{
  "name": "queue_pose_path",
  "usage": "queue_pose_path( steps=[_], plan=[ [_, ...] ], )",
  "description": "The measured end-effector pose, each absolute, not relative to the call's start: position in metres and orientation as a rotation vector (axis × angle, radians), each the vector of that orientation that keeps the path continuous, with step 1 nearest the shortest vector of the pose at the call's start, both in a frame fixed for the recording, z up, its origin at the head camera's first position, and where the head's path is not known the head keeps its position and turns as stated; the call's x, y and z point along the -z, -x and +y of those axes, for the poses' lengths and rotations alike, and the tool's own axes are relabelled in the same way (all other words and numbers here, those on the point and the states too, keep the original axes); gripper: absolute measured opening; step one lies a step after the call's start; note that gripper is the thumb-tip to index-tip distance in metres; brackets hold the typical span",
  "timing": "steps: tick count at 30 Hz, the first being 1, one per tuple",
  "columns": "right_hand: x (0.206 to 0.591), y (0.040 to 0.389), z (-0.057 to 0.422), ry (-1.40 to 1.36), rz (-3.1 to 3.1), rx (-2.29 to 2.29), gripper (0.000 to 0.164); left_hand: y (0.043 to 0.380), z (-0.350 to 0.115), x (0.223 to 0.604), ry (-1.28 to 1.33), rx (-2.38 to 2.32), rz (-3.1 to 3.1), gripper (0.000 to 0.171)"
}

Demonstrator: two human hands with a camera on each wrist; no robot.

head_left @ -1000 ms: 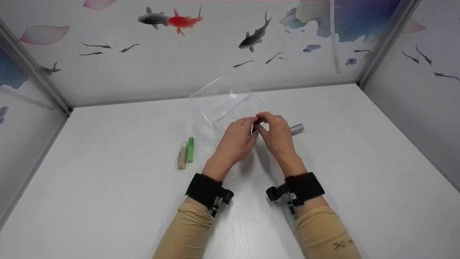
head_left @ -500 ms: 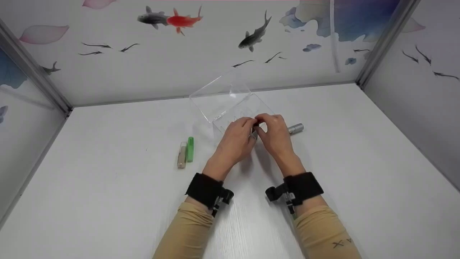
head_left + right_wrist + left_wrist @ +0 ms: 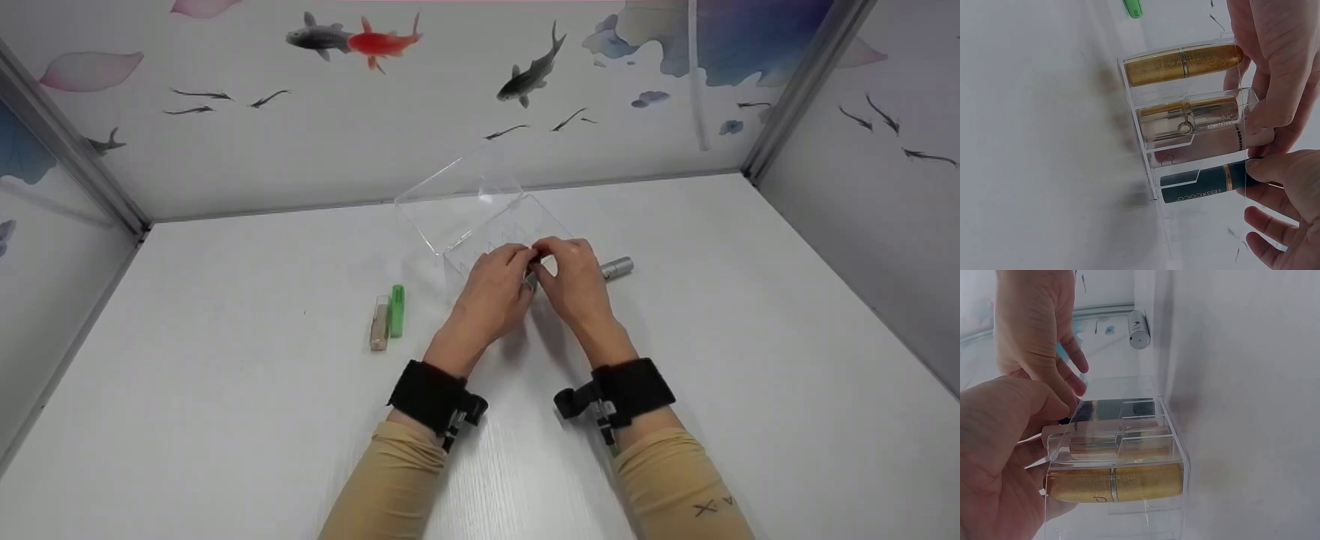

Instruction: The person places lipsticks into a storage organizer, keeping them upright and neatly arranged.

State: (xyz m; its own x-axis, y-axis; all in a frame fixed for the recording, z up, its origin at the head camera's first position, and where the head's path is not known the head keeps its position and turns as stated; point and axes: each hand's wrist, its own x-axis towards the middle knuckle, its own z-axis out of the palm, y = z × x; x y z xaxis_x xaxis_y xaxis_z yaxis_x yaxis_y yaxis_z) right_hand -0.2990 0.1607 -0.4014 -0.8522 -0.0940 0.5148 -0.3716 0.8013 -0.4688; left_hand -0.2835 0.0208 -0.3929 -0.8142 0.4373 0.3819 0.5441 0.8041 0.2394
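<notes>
A clear organizer (image 3: 1141, 132) holds several lipstick tubes in its compartments, most plainly seen in the wrist views. My right hand (image 3: 581, 281) pinches the upper end of a dark green lipstick (image 3: 1196, 187) between thumb and fingers; the tube's lower part sits in an end compartment. Beside it are a pinkish tube (image 3: 1202, 149), a clear-and-gold tube (image 3: 1185, 117) and a gold lipstick (image 3: 1114, 484). My left hand (image 3: 491, 289) curls over the organizer's open end, thumb and fingers about the tube tops. In the head view both hands' fingertips meet and hide the tubes.
A clear lid (image 3: 459, 199) stands raised behind the organizer. To the left lie a green tube (image 3: 397, 311) and a clear-capped beige tube (image 3: 379, 324). A silver tube (image 3: 618, 268) lies right of my right hand. A printed wall (image 3: 300, 150) borders the table behind.
Over the last second the fingertips and the right hand have shifted slightly closer over the organizer. Otherwise hands and objects have stayed nearly in place.
</notes>
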Motion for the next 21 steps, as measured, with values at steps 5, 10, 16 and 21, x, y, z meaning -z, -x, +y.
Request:
queue_pose_path(
  steps=[5, 10, 16, 21],
  plan=[
    [0.402, 0.2994, 0.1612, -0.354, -2.521, -0.803, 0.018, 0.2831, 0.0222, 0.3919, 0.725, 0.444, -2.729, 0.041],
    [0.4029, 0.3001, 0.1619, -0.368, -2.51, -0.795, 0.017, 0.2821, 0.0246, 0.3912, 0.699, 0.393, -2.763, 0.04],
    [0.4032, 0.3004, 0.1625, -0.358, -2.522, -0.779, 0.017, 0.281, 0.0252, 0.3915, 0.701, 0.402, -2.743, 0.039],
    [0.4028, 0.3002, 0.1623, -0.357, -2.528, -0.784, 0.018, 0.2804, 0.024, 0.391, 0.703, 0.408, -2.737, 0.037]
  ],
)
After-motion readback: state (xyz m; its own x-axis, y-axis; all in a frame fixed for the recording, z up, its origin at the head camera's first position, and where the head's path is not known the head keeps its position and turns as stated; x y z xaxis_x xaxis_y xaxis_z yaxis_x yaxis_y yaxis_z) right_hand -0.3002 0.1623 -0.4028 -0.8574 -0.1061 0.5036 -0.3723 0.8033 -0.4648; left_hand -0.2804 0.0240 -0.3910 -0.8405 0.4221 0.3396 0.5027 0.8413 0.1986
